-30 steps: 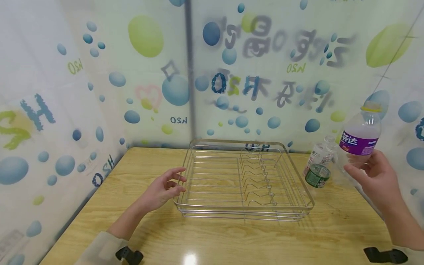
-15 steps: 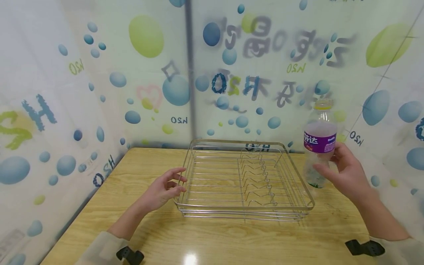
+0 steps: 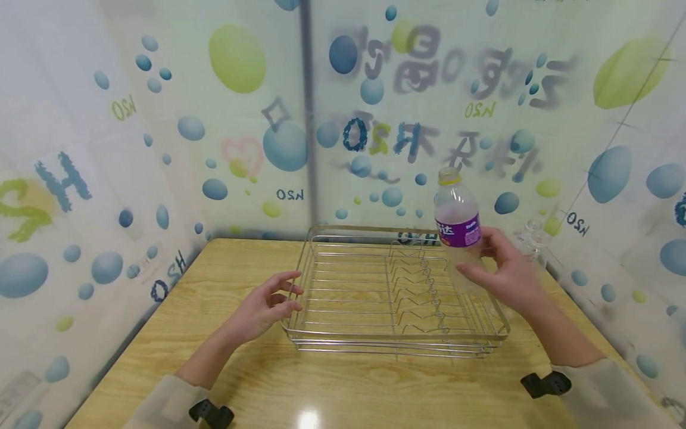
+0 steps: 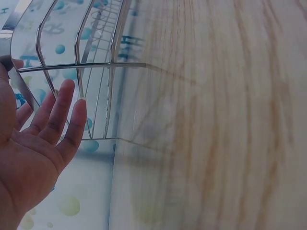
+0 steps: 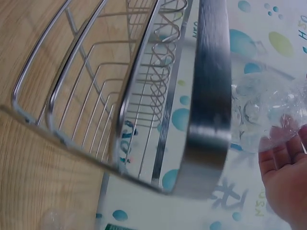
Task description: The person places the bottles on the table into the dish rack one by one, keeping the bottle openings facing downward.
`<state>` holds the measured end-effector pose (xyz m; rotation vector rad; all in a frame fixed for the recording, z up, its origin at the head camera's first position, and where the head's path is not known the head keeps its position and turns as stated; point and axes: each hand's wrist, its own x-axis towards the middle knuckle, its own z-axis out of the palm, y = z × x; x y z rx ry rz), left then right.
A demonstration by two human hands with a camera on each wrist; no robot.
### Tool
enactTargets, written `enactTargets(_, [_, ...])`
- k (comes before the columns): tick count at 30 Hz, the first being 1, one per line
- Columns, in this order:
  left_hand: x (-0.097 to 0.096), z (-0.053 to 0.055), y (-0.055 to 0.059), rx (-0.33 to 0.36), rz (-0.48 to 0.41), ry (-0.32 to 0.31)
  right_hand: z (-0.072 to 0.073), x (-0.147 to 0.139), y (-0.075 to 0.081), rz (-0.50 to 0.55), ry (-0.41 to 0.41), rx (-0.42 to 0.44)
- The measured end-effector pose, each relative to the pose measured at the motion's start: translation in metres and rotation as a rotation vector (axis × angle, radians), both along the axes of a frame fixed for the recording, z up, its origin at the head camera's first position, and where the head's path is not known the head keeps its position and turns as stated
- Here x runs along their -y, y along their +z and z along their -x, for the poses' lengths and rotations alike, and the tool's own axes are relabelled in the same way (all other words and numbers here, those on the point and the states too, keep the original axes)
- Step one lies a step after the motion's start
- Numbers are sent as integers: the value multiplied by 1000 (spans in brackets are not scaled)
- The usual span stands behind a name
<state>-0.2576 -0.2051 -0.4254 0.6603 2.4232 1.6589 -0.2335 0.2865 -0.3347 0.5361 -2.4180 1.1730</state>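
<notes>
A clear plastic bottle [image 3: 458, 231] with a purple label stands upright in the grip of my right hand [image 3: 506, 274], raised over the right part of a metal wire dish rack [image 3: 396, 337]. In the right wrist view, the bottle's clear base [image 5: 254, 112] shows beyond the rack's flat rim, with the fingers around its side. My left hand [image 3: 265, 304] is at the rack's left side, its fingertips right at the wires and thumb apart from the fingers. The left wrist view shows those fingers [image 4: 72, 129] fairly straight beside the side wires.
Behind my right hand stands another clear bottle [image 3: 530, 238], partly hidden. The rack sits on a wooden table [image 3: 343, 390]. A curtain [image 3: 241, 119] with bubble prints encloses the table's back and sides.
My right hand has carried the bottle leftward, from beyond the rack's right side to above its right part. The left hand and the rack have stayed put.
</notes>
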Motion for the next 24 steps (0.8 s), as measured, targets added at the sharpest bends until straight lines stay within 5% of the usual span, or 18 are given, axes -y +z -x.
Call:
enactTargets(13, [1, -1, 1, 0, -17, -21, 11, 37, 3, -39, 35, 97])
enactTargets(24, [4, -3, 11, -17, 104, 43, 17, 47, -3, -115, 98, 14])
